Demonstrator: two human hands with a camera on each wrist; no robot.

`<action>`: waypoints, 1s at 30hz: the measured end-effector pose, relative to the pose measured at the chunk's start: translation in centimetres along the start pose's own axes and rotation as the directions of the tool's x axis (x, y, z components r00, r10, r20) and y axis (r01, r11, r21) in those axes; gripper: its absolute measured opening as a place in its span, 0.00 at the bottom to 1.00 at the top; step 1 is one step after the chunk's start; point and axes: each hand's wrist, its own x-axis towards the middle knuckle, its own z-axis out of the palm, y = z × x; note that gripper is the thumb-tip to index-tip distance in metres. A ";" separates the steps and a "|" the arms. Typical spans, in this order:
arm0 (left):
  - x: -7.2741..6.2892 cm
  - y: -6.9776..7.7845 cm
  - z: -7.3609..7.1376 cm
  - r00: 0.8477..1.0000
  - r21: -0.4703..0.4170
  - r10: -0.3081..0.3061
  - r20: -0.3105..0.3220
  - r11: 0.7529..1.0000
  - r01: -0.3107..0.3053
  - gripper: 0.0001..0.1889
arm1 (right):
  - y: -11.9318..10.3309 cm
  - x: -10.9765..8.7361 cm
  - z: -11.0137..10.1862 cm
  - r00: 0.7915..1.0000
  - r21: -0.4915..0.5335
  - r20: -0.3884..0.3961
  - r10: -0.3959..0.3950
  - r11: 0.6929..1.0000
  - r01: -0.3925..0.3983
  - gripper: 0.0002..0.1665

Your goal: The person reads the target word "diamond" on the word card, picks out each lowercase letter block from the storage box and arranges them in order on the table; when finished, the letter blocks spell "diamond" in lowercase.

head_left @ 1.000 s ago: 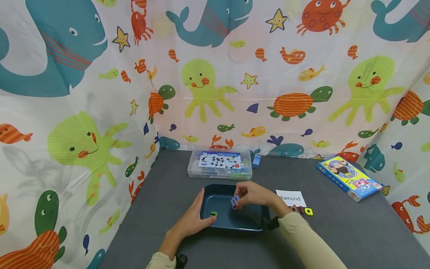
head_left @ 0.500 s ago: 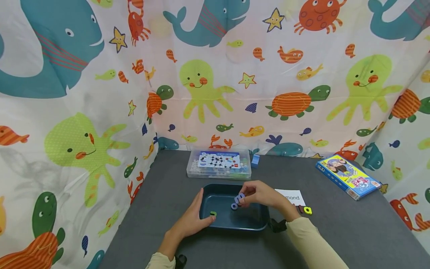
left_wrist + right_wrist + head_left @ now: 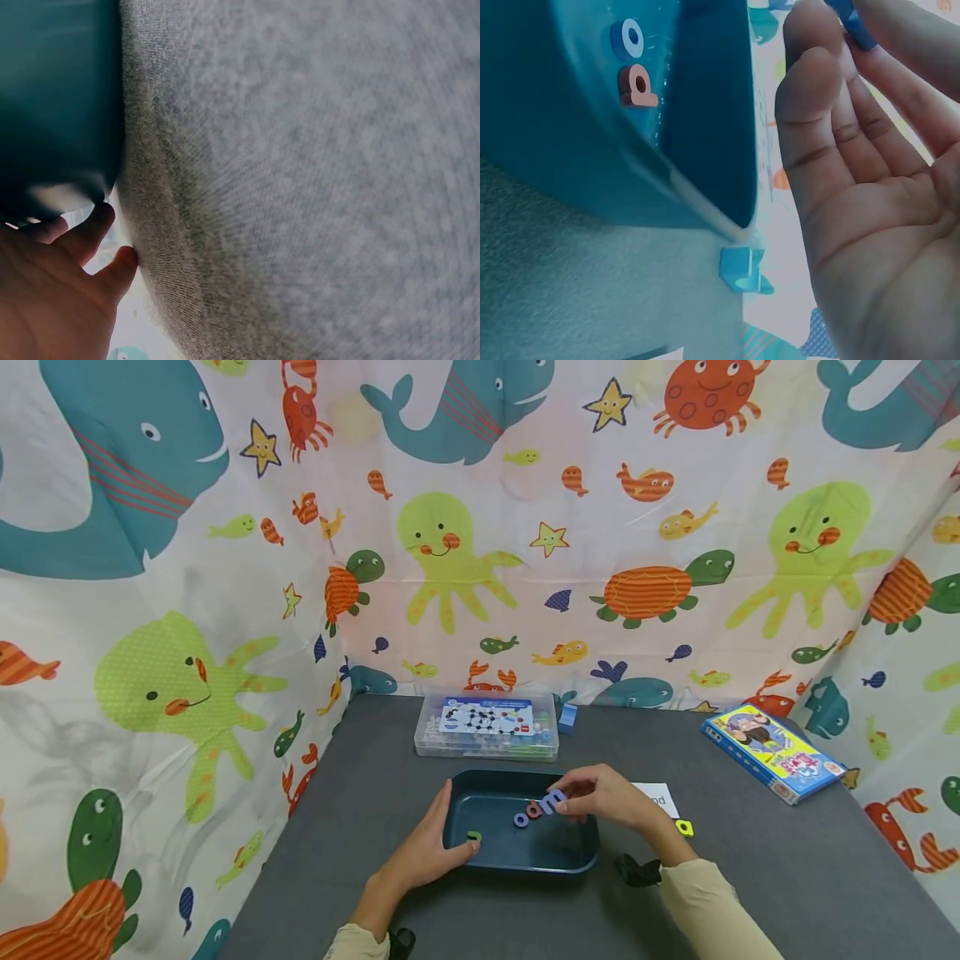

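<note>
My left hand [image 3: 423, 852] grips the left end of a dark teal tray [image 3: 517, 866], thumb at its front rim and fingers along the outer side. In the left wrist view, fingertips [image 3: 97, 217] meet the tray's wall. Over the tray's right part, my right hand [image 3: 603, 802] pinches a purple letter m [image 3: 552, 802]. A purple letter o [image 3: 521, 819] and a reddish-brown letter [image 3: 533, 809], perhaps an a, lie close by in the tray. Near my left thumb is a green letter piece [image 3: 473, 836], its shape partly hidden.
Partly behind my right wrist are a white word card [image 3: 662, 795] and a yellow letter piece [image 3: 683, 827]. A clear plastic case [image 3: 486, 727] and small blue block [image 3: 567, 718] stand behind the tray. A blue-yellow box [image 3: 772, 752] lies at the right.
My right hand has moved right across the tray with the purple m, and the o and brown letter now show. My left hand has stayed on the tray.
</note>
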 end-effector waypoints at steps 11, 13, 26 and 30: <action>0.1 0.0 0.0 1.000 0.004 -0.017 -0.010 1.000 0.017 0.61 | 0.5 -2.4 -1.1 0.991 0.096 -0.109 0.079 0.993 -0.068 0.18; 0.1 0.1 0.0 1.000 0.005 -0.019 -0.010 1.000 0.019 0.61 | 0.6 -2.8 -1.4 0.987 0.101 -0.133 0.089 0.992 -0.076 0.19; -0.1 0.3 0.0 1.000 0.003 -0.012 -0.015 1.000 0.012 0.60 | 1.7 -5.8 -3.2 0.944 0.142 -0.272 0.187 0.978 -0.153 0.19; -0.1 0.3 0.1 1.000 0.007 -0.014 -0.016 1.000 0.014 0.60 | 2.1 -7.0 -3.7 0.927 0.183 -0.301 0.225 0.967 -0.175 0.22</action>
